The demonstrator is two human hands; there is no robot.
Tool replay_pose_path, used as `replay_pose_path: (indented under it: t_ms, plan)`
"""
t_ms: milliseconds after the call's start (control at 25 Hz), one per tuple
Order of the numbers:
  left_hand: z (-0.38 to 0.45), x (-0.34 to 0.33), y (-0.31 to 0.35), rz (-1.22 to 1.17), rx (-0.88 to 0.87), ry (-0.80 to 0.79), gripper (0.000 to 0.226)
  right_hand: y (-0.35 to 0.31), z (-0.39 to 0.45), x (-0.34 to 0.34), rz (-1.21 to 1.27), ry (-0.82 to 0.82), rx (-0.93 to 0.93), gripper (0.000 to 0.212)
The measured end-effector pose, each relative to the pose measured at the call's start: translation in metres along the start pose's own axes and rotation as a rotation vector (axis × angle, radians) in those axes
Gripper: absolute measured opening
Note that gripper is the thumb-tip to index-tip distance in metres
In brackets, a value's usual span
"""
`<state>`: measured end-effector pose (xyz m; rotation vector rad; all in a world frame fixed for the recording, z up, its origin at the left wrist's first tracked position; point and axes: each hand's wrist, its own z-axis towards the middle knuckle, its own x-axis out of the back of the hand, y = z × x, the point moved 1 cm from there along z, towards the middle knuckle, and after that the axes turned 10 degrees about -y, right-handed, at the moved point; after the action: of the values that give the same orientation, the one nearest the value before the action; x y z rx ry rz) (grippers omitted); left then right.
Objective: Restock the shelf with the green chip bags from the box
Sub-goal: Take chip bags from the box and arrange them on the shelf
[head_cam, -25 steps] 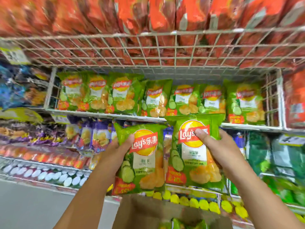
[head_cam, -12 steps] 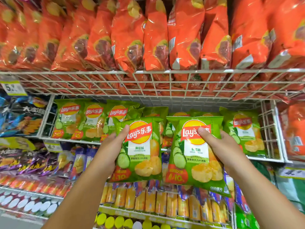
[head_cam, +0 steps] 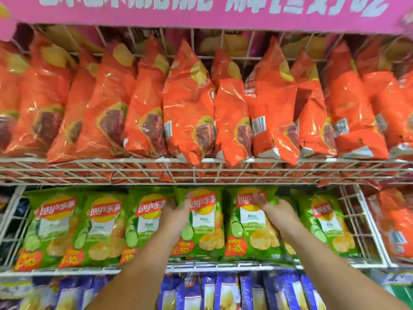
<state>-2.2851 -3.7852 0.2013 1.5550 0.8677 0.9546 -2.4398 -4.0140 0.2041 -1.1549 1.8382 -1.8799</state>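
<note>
Head view, one entry. My left hand (head_cam: 176, 217) grips a green chip bag (head_cam: 204, 222) by its left edge; my right hand (head_cam: 280, 217) grips a second green bag (head_cam: 248, 224) by its right edge. Both bags stand in the gap of the wire shelf (head_cam: 223, 266), side by side and touching, among the green bags already there (head_cam: 55, 227). Long axis vertical, logo at top, faces toward me. Judged: these two nearly seated, release pending; the box is out of view, so the remainder is unknown. Orange bags (head_cam: 190, 104) fill the shelf above.
</note>
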Motion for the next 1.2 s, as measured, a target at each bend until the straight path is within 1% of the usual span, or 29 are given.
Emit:
replay_pose_path:
  t_ms: [40,80,120,160,200,280,320,360,400,440,480,520,560,600,640,680,720,800,840,920,1040,1200]
  plan:
    - [0.007,0.000,-0.003,0.009,-0.004,-0.027,0.058,-0.006,-0.003,-0.005,-0.060,0.019,0.010,0.086]
    - [0.008,0.000,-0.004,0.040,-0.013,-0.061,0.061,-0.006,-0.003,-0.007,-0.103,0.001,0.018,0.084]
    - [0.009,0.001,-0.006,0.105,0.000,-0.101,0.068,-0.005,-0.004,-0.009,-0.134,-0.040,0.003,0.079]
    - [0.010,0.002,-0.008,0.207,0.002,-0.118,0.074,-0.003,-0.007,-0.009,-0.160,-0.069,0.003,0.070]
    - [0.011,0.003,-0.010,0.300,0.011,-0.134,0.077,0.002,-0.008,-0.010,-0.174,-0.095,0.007,0.069]
    - [0.006,0.002,-0.009,0.457,0.037,-0.158,0.073,0.014,-0.005,-0.013,-0.176,-0.120,0.026,0.100]
    - [0.001,0.000,-0.005,0.518,0.013,-0.112,0.072,0.016,-0.005,-0.015,-0.198,-0.139,0.012,0.108]
    - [-0.002,-0.001,-0.002,0.543,-0.028,-0.024,0.070,0.012,-0.009,-0.015,-0.235,-0.151,0.001,0.107]
    - [-0.007,-0.002,0.003,0.493,-0.092,0.073,0.062,0.011,-0.010,-0.013,-0.267,-0.138,0.003,0.104]
    - [-0.015,0.001,0.008,0.396,-0.158,0.136,0.051,0.009,-0.011,-0.009,-0.304,-0.107,0.029,0.100]
    - [-0.024,0.003,0.010,0.386,-0.245,0.204,0.047,0.005,-0.017,-0.002,-0.368,-0.053,0.055,0.099]
    - [-0.033,0.006,0.008,0.509,-0.370,0.267,0.050,0.006,-0.021,0.003,-0.440,0.001,0.099,0.101]
    - [-0.041,0.007,0.005,0.686,-0.517,0.307,0.056,0.008,-0.028,0.006,-0.538,0.057,0.187,0.104]
    - [-0.048,0.006,-0.001,0.848,-0.667,0.291,0.062,0.015,-0.034,0.005,-0.646,0.066,0.299,0.105]
    - [-0.051,0.003,-0.008,1.005,-0.763,0.219,0.070,0.023,-0.039,0.001,-0.747,0.045,0.425,0.104]
    - [-0.048,0.000,-0.016,1.153,-0.789,0.121,0.079,0.030,-0.040,-0.006,-0.835,-0.004,0.536,0.103]
    - [-0.044,-0.004,-0.020,1.276,-0.763,0.030,0.088,0.035,-0.041,-0.013,-0.918,-0.062,0.591,0.103]
    - [-0.028,-0.008,-0.034,1.396,-0.661,-0.074,0.099,0.046,-0.031,-0.024,-1.023,-0.106,0.598,0.101]
    - [-0.020,-0.008,-0.039,1.419,-0.643,-0.082,0.101,0.050,-0.025,-0.027,-1.034,-0.101,0.593,0.100]
    - [-0.009,-0.005,-0.044,1.433,-0.623,-0.082,0.100,0.053,-0.016,-0.028,-0.982,-0.098,0.597,0.098]
    - [0.001,-0.002,-0.050,1.430,-0.568,-0.135,0.099,0.057,-0.009,-0.033,-0.910,-0.084,0.606,0.097]
    - [0.009,0.001,-0.055,1.403,-0.603,-0.126,0.102,0.062,-0.010,-0.046,-0.910,-0.032,0.658,0.096]
